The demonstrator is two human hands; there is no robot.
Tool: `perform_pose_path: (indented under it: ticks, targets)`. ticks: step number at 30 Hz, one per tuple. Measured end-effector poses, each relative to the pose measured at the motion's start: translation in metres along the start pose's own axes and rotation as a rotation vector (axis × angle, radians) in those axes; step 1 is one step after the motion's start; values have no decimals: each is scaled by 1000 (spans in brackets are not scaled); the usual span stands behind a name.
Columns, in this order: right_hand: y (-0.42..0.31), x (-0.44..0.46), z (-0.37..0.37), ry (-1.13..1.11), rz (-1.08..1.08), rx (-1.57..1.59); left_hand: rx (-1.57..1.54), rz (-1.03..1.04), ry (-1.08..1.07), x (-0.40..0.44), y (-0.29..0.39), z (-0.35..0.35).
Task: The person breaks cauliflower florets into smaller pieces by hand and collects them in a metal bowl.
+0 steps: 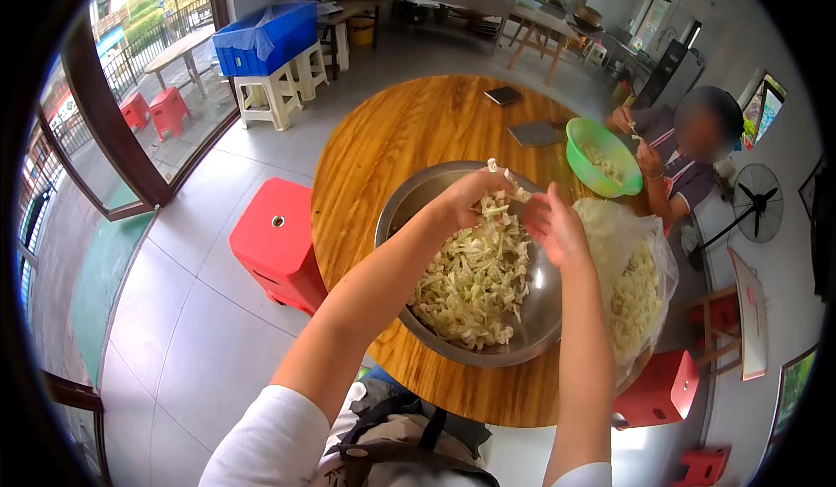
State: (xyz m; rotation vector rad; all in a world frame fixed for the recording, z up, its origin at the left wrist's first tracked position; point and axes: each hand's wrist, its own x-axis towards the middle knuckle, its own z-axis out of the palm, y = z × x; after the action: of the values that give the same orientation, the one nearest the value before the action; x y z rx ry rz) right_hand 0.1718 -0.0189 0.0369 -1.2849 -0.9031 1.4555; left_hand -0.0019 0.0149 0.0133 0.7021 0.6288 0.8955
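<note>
A wide steel basin (pixel 546 300) stands on the round wooden table in front of me, with a heap of cut, pale cauliflower (pixel 475 291) in it. Over the basin's far side, my left hand (pixel 468 198) is closed on a piece of cauliflower (pixel 498 204) with pale florets and green stalks. Close by on the right is my right hand (pixel 557 228), its fingers apart and pointing toward that piece. I see nothing held in it.
Right of the basin lies a clear plastic bag (pixel 640 291) of cauliflower. Beyond it, another person (pixel 688 139) works over a green bowl (pixel 601 161). Two dark flat items (pixel 535 134) lie on the table (pixel 366 156). Red stools (pixel 277 235) stand around it.
</note>
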Motion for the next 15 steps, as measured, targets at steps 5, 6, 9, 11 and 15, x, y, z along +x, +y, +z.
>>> perform_pose_path:
  ticks: [5, 6, 9, 11, 15]
  targets:
    - [7, 35, 22, -217, 10, -14, 105, 62, 103, -35, 20, 13]
    - [16, 42, 19, -253, -4, -41, 46, 55, 84, -33, 21, 9]
    - [28, 57, 4, -383, -64, 156, -57, 40, 3, -11, 19, -1]
    - [23, 53, -2, -372, -16, 221, -70, 40, -73, 2, 12, -7]
    - [13, 36, 7, -330, 14, 175, -56, -113, 60, 2, 18, 0]
